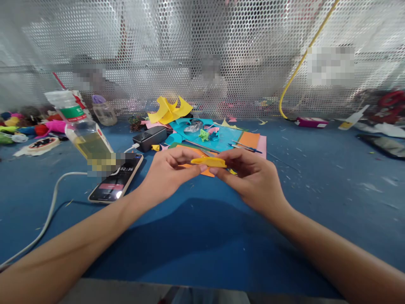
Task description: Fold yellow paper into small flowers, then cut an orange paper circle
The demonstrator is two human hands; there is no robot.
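Between both hands, above the blue table, is a small folded piece of yellow paper (pixel 209 162). My left hand (pixel 169 169) pinches its left end between thumb and fingers. At the other end my right hand (pixel 253 177) grips it the same way, with the fingers curled. Just behind the hands lie orange paper (pixel 249 139), cyan paper (pixel 218 141) and a pen (pixel 247 146). Crumpled green paper (pixel 204 134) rests on the cyan sheet. The hands partly hide the sheets below them.
Left of my hands are a lit phone (pixel 118 179), a white cable (pixel 55 194), a bottle of yellowish liquid (pixel 87 137) and a black box-shaped device (pixel 150 138). Cut yellow paper (pixel 170 110) stands near the perforated metal screen (pixel 196 50). A purple box (pixel 311 122) lies at right.
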